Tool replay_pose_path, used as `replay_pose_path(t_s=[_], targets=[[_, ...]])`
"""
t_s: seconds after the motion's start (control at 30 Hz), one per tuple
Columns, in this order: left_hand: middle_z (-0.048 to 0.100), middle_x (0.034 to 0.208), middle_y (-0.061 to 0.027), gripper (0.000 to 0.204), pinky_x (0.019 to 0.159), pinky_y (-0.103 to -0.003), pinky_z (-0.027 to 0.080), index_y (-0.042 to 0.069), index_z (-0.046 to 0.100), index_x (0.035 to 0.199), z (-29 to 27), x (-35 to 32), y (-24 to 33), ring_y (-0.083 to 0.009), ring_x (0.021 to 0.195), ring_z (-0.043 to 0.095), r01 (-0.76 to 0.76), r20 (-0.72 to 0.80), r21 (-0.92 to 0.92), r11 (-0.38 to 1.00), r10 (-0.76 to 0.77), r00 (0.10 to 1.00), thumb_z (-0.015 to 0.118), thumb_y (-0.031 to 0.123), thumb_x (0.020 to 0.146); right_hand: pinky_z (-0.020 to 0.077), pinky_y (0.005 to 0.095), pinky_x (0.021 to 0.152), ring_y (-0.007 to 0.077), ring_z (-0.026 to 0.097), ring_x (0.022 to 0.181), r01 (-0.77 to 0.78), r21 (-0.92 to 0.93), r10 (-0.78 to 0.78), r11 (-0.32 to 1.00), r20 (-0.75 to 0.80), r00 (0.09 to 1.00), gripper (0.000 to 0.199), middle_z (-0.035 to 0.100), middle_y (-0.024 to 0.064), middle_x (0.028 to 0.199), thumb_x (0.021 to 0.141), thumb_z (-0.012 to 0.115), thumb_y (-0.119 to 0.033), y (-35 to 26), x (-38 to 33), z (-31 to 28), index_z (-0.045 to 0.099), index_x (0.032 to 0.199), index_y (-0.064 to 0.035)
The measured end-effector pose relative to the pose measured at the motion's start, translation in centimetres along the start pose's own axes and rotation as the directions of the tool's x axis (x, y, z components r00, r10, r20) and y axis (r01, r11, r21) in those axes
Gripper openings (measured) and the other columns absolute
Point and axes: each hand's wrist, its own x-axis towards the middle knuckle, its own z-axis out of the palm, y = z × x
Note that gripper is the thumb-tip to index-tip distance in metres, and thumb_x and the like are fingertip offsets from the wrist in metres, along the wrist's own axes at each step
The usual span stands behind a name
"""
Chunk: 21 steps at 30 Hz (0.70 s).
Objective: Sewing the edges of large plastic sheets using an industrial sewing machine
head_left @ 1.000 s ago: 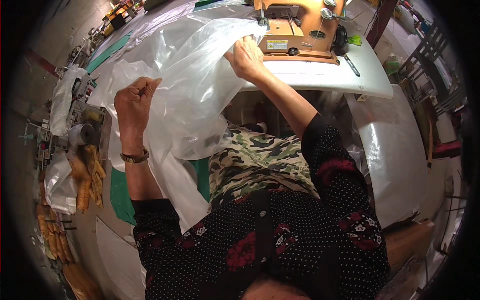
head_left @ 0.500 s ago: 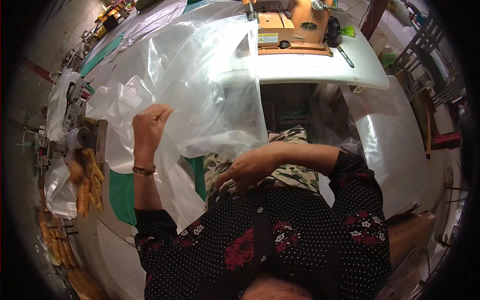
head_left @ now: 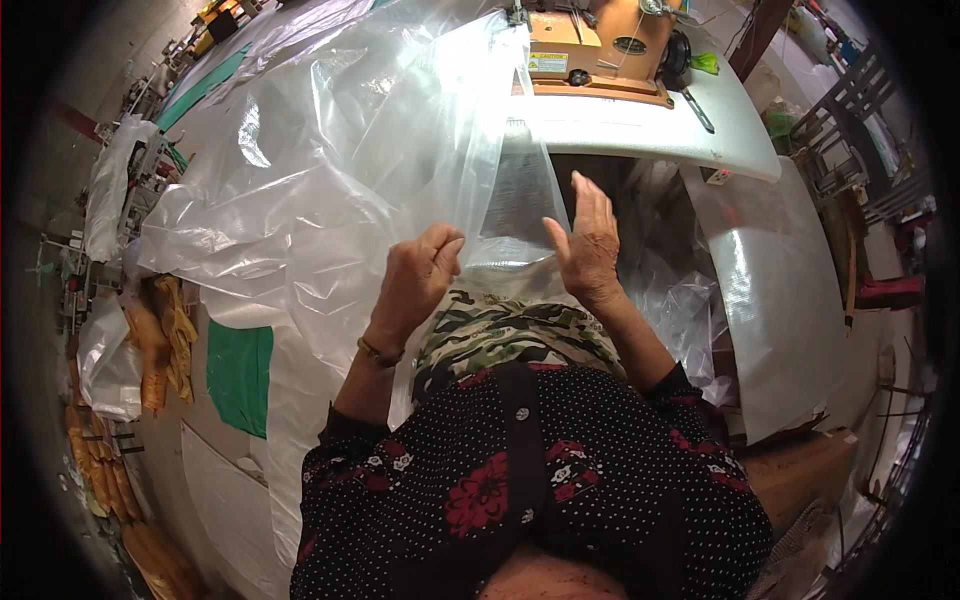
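A large translucent plastic sheet (head_left: 330, 170) spreads across the left of the work table and hangs down toward my lap. My left hand (head_left: 418, 275) is closed in a pinch on the sheet near its hanging right part; the pinched edge itself is mostly hidden by the fingers. To the right, my right hand (head_left: 590, 248) is raised with fingers stretched out and the thumb apart, holding nothing. It is beside the sheet's right edge, in front of the table. At the top, an orange-brown sewing machine (head_left: 610, 50) stands with the sheet's upper corner by its needle end.
The white table (head_left: 640, 130) has a rounded front edge. A slim dark-handled tool (head_left: 698, 112) lies right of the machine. Another pale sheet (head_left: 780, 300) hangs at the right, above a cardboard box (head_left: 800, 480). Green cloth (head_left: 240, 375) hangs at the left, near yellow-orange gloves (head_left: 178, 335).
My left hand has moved right, toward my middle, drawing the sheet. My right hand has risen from my lap and opened. The sheet's right part has narrowed into folds.
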Motion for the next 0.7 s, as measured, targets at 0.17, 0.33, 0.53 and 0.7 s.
replay_pose_path(t_s=[0.17, 0.33, 0.53, 0.7], targets=[[0.060, 0.055, -0.0080, 0.015, 0.051, -0.029, 0.047, 0.000, 0.056, 0.105, 1.5, 0.5, -0.2, -0.0159, 0.050, 0.061, 0.022, -0.003, 0.072, 0.997, -0.021, 1.000, 0.051, 0.012, 0.099, 0.0471, 0.0392, 0.070, 0.0337, 0.061, 0.081, -0.133, 0.009, 0.126, 0.991, 0.270, 0.955, 0.016, 0.061, 0.0140, 0.086, 0.090, 0.062, -0.014, 0.9, -1.6, 1.0, 0.058, 0.099, -0.0026], [0.063, 0.068, -0.0094, 0.014, 0.056, -0.028, 0.048, 0.001, 0.058, 0.107, 1.9, 0.7, -0.3, -0.0120, 0.061, 0.063, -0.126, -0.087, 0.124, 0.984, 0.137, 0.987, 0.056, 0.011, 0.097, 0.0423, 0.0430, 0.061, 0.0322, 0.059, 0.068, 0.116, 0.116, -0.140, 0.987, 0.230, 0.963, 0.016, 0.057, 0.0112, 0.071, 0.091, 0.059, -0.018, -3.1, -1.2, -0.3, 0.054, 0.080, -0.0070], [0.054, 0.068, -0.0036, 0.021, 0.054, -0.026, 0.041, -0.001, 0.057, 0.112, 1.5, 0.6, 0.1, -0.0083, 0.059, 0.045, 0.014, -0.073, -0.110, 0.994, -0.022, 0.997, 0.060, 0.009, 0.094, 0.0406, 0.0421, 0.059, 0.0339, 0.052, 0.057, 0.110, 0.318, -0.236, 0.942, 0.391, 0.890, 0.020, 0.052, 0.0135, 0.064, 0.090, 0.061, -0.015, -6.6, -0.2, -0.3, 0.049, 0.077, -0.0052], [0.048, 0.063, -0.0027, 0.018, 0.052, -0.027, 0.038, -0.001, 0.056, 0.111, 1.4, 1.0, -0.2, -0.0104, 0.055, 0.041, -0.024, -0.206, 0.118, 0.993, 0.048, 0.977, 0.058, 0.009, 0.095, 0.0407, 0.0416, 0.059, 0.0334, 0.054, 0.058, 0.173, 0.289, -0.282, 0.942, 0.397, 0.873, 0.020, 0.053, 0.0131, 0.065, 0.089, 0.062, -0.014, -7.1, -0.5, 0.1, 0.049, 0.075, -0.0059]])
